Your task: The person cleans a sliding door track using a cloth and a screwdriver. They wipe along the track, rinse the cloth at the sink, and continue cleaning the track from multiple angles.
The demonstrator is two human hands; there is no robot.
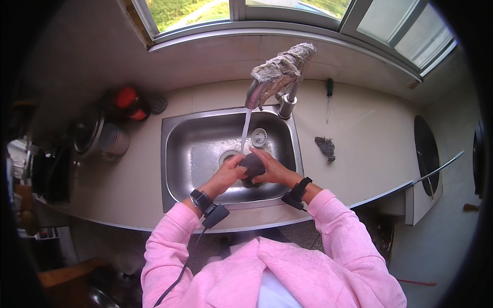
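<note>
Both my hands hold a dark, rounded object (pixel 253 164) over a stainless-steel sink (pixel 188 165); its exact kind cannot be told. My left hand (pixel 227 175) grips its left side, and my right hand (pixel 272 169) wraps the right side. Water (pixel 245 129) runs from the faucet spout (pixel 253 94) and comes down just behind the object, near my left fingers. A grey, ragged cloth (pixel 285 63) is wrapped around the faucet's upper part. Behind my right fingers lies a white sink strainer (pixel 259 137), and the drain (pixel 228 157) is partly hidden by my left hand.
On the counter (pixel 358 115) right of the sink lie a screwdriver (pixel 329 98) and a dark scouring pad (pixel 326 148). A red-lidded jar (pixel 131 103), a steel-wool ball (pixel 158 105) and a plastic container (pixel 114 139) stand at left. A round black lid-like disc (pixel 426 154) is far right.
</note>
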